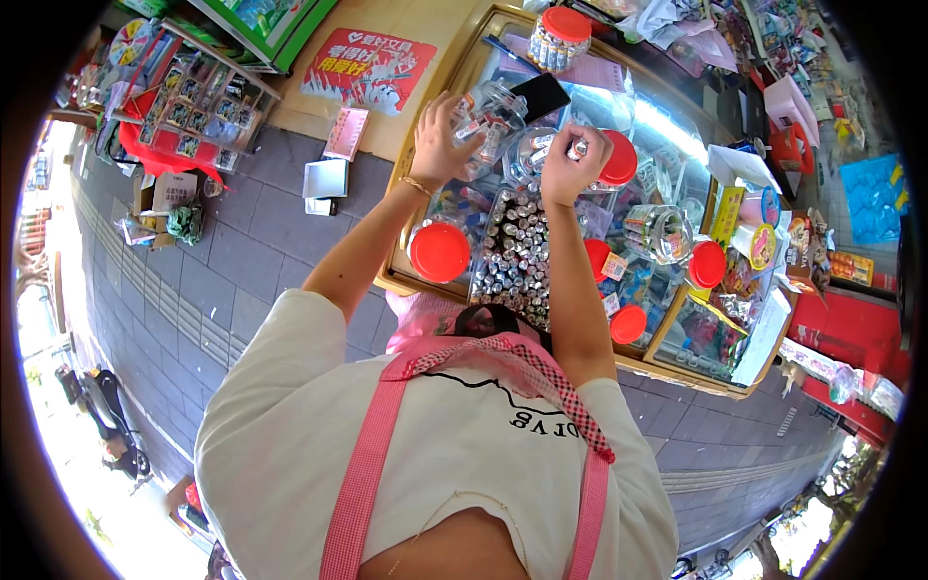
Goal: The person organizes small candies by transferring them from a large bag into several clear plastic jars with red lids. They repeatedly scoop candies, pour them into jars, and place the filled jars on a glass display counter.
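Note:
My left hand (440, 143) is curved around the near side of a clear plastic jar (500, 109), its thumb over the jar. Small cylinders with printed wrappers (494, 134) fill part of this jar. Just right of it, my right hand (576, 165) is curled closed around a small printed cylinder (579, 148); its fingers hide most of the piece. Behind that hand another clear jar (519, 161) with similar cylinders is partly covered. A red lid (618, 158) lies right against the fist. Below both hands, a box is packed with upright silver-ended cylinders (516, 250).
Everything stands on a wood-framed glass counter (399, 217). A black phone (540, 97) and a full red-lidded jar (560, 43) are at the far side. More red-lidded containers (439, 251) and a clear jar (656, 233) surround the box. Paved ground (254, 196) lies to the left.

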Tool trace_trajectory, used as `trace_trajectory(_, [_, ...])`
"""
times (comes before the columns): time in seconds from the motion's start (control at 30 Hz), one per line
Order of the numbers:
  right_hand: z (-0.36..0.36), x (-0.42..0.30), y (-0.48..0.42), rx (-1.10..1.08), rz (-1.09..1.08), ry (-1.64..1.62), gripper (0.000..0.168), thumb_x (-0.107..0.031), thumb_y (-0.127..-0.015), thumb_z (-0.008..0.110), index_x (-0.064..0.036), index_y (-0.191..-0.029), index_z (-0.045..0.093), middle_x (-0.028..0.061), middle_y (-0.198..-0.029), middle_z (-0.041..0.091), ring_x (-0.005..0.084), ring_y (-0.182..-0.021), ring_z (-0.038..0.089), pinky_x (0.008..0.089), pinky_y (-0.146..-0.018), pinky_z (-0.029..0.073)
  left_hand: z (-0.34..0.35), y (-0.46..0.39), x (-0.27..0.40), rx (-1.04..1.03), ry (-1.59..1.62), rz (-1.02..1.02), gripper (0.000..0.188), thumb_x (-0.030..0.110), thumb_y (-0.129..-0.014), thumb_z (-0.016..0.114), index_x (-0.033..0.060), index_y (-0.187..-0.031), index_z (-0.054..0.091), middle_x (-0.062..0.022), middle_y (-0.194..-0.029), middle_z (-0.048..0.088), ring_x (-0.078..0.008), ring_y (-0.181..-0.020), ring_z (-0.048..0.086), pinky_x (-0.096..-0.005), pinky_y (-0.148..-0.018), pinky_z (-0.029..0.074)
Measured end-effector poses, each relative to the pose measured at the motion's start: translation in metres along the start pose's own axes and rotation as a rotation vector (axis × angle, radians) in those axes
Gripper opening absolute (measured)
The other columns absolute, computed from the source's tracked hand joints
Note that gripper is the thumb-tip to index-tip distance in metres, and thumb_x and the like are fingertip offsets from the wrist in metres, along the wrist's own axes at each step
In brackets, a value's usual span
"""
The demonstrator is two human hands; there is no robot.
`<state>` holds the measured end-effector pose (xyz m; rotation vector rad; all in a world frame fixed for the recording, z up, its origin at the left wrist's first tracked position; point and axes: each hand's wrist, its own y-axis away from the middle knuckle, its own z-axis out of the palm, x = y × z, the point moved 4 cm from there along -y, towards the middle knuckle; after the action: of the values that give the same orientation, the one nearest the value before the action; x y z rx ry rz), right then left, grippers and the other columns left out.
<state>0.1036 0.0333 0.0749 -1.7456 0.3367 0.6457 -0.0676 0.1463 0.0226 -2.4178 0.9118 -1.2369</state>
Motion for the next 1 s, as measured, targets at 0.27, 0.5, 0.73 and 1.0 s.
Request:
trace_trajectory(0.27, [-0.009, -0.003, 0.003, -0.036, 0.015, -0.040, 0.026, 0.011, -0.069, 0.060, -0.004, -0.090, 0.058, 0.0091, -0.084, 0.053, 0.0211, -0.072, 0.054, 0.0298, -0.060, 0.046, 0.009, -0.014, 0.097, -0.300, 0.170, 0.405, 0.051, 0.018, -0.064, 0.076, 0.0091, -0.112, 0.058, -0.0109, -0.111, 0.056, -0.0297, -0.099, 0.055, -0.0381, -0.085, 0.045])
trace_trajectory(0.5, [-0.003, -0.008, -0.003, -0.081, 0.163, -0.093, 0.021, 0.009, -0.065, 0.059, -0.005, -0.081, 0.057, 0.0070, -0.076, 0.053, 0.0208, -0.067, 0.052, 0.0321, -0.062, 0.044, 0.035, -0.027, 0.080, -0.295, 0.228, 0.338, 0.019, 0.004, -0.068, 0.067, 0.0045, -0.087, 0.065, -0.0097, -0.084, 0.057, -0.0268, -0.078, 0.060, -0.0344, -0.067, 0.050])
trace_trajectory(0.73, [0.013, 0.012, 0.003, 0.165, 0.441, -0.209, 0.011, 0.003, -0.074, 0.059, -0.002, -0.084, 0.057, 0.0067, -0.079, 0.054, 0.0176, -0.072, 0.052, 0.0293, -0.068, 0.044, 0.035, -0.026, 0.080, -0.300, 0.239, 0.259, 0.029, 0.003, -0.070, 0.065, 0.0078, -0.098, 0.068, -0.0109, -0.090, 0.059, -0.0258, -0.080, 0.060, -0.0328, -0.070, 0.050])
trace_trajectory(1.0, [0.007, 0.023, 0.005, 0.096, 0.453, -0.124, 0.010, -0.004, -0.081, 0.059, 0.000, -0.090, 0.056, 0.0089, -0.086, 0.055, 0.0209, -0.077, 0.054, 0.0320, -0.070, 0.044, 0.038, -0.018, 0.096, -0.420, -0.191, 0.414, 0.028, 0.005, -0.073, 0.064, 0.0093, -0.100, 0.066, -0.0108, -0.097, 0.055, -0.0278, -0.087, 0.059, -0.0345, -0.075, 0.049])
